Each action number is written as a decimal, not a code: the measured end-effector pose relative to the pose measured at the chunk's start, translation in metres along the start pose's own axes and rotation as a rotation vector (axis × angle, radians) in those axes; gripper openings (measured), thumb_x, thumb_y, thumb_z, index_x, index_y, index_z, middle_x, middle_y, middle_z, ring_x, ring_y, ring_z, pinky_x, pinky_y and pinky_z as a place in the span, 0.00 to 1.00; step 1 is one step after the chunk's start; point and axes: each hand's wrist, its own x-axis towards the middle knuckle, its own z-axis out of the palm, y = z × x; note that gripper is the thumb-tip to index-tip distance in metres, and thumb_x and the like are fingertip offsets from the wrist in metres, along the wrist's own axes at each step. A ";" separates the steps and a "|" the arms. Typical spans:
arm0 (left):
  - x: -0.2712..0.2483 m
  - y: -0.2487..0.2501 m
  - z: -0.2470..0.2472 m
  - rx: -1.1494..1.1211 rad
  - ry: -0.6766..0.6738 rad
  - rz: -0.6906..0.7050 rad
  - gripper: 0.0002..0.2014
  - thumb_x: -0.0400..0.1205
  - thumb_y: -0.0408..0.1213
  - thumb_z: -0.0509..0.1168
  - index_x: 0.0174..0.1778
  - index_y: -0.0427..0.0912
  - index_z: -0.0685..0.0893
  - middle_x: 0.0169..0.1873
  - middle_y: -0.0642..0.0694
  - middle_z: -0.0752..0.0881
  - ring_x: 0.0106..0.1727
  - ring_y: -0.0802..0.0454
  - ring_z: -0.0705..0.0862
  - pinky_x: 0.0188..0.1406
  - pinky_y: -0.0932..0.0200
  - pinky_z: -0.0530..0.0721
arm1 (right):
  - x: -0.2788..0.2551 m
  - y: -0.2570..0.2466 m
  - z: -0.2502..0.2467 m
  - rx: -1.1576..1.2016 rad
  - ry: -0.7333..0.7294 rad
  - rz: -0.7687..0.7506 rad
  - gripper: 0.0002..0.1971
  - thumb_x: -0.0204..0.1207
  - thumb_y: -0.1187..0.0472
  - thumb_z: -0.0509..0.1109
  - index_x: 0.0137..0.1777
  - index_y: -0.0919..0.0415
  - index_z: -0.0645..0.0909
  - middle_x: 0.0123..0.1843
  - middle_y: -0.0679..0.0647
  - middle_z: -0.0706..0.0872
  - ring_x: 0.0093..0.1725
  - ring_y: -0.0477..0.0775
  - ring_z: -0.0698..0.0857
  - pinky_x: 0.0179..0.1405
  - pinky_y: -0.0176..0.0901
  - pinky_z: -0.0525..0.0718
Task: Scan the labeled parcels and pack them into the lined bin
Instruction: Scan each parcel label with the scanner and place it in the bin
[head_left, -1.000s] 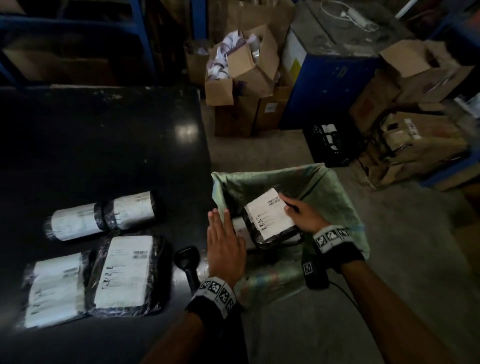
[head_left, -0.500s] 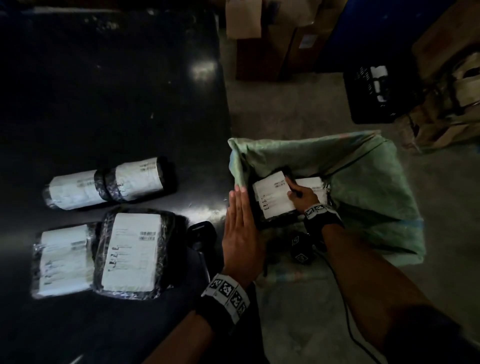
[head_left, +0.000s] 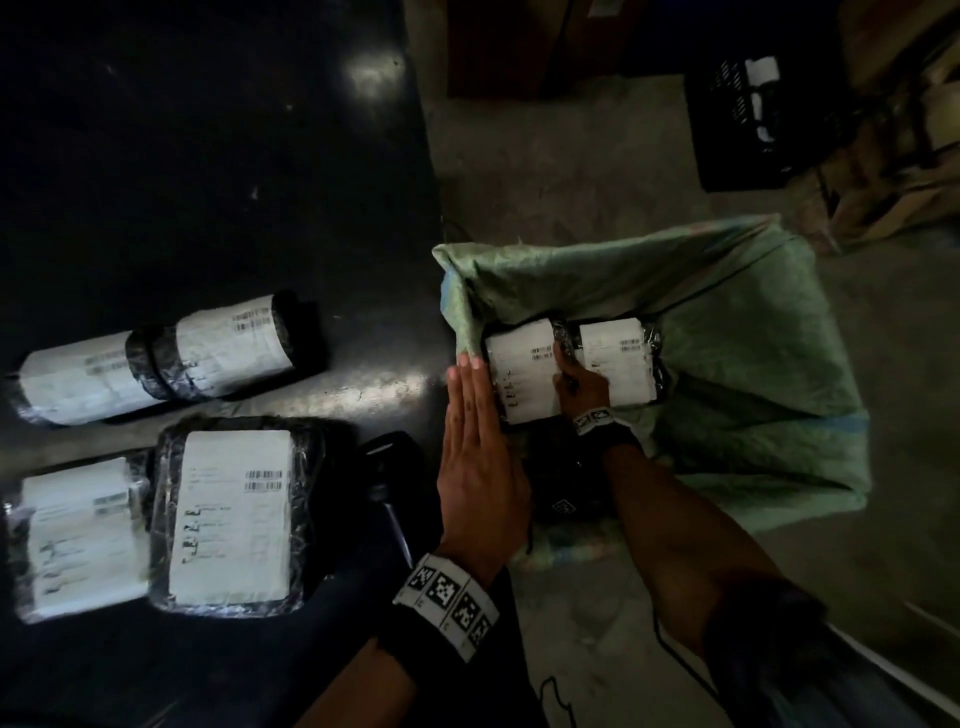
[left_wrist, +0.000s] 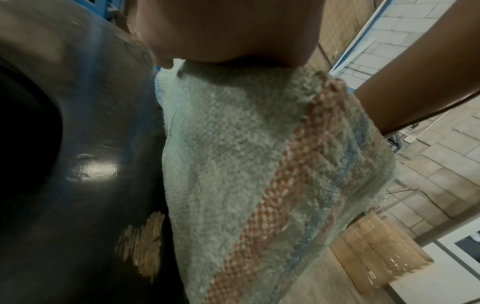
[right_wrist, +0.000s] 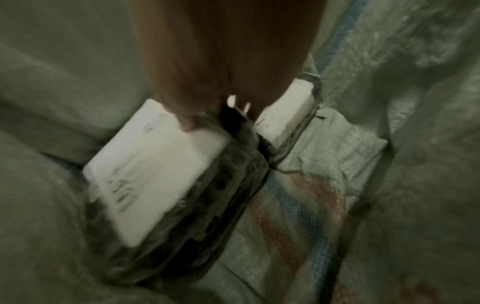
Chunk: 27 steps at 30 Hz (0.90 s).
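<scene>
Right hand (head_left: 579, 387) inside the lined bin (head_left: 753, 332), fingers curled over the edge of a labeled parcel (head_left: 522, 371) that lies beside a second parcel (head_left: 618, 364) on the bin floor. Left hand (head_left: 475, 457) flat, fingers straight, pressed on the liner's near rim at the desk (head_left: 208, 182) edge. Four parcels (head_left: 234, 514) and a scanner (head_left: 387, 467) on the desk.

No readable text on parcel labels (head_left: 236, 514) (only blurred barcodes and print)
</scene>
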 end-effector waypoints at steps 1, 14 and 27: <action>0.000 -0.001 0.001 0.004 -0.002 -0.001 0.46 0.80 0.21 0.64 0.91 0.33 0.45 0.92 0.39 0.47 0.93 0.45 0.43 0.91 0.40 0.61 | 0.000 0.001 0.000 -0.037 0.013 -0.015 0.26 0.83 0.66 0.65 0.81 0.56 0.70 0.79 0.62 0.74 0.78 0.67 0.74 0.79 0.47 0.67; 0.000 0.006 -0.033 0.166 -0.165 -0.036 0.41 0.87 0.36 0.57 0.92 0.41 0.39 0.92 0.41 0.45 0.93 0.43 0.44 0.91 0.42 0.60 | -0.014 -0.075 -0.081 -0.211 -0.252 0.049 0.24 0.89 0.50 0.52 0.80 0.58 0.73 0.80 0.65 0.74 0.76 0.66 0.75 0.76 0.51 0.71; -0.051 -0.010 -0.160 0.020 0.108 -0.095 0.21 0.83 0.49 0.63 0.70 0.46 0.87 0.60 0.39 0.91 0.62 0.37 0.90 0.57 0.46 0.87 | -0.206 -0.185 -0.151 -0.025 -0.090 -0.426 0.24 0.86 0.50 0.62 0.80 0.54 0.71 0.65 0.60 0.88 0.59 0.53 0.86 0.61 0.44 0.81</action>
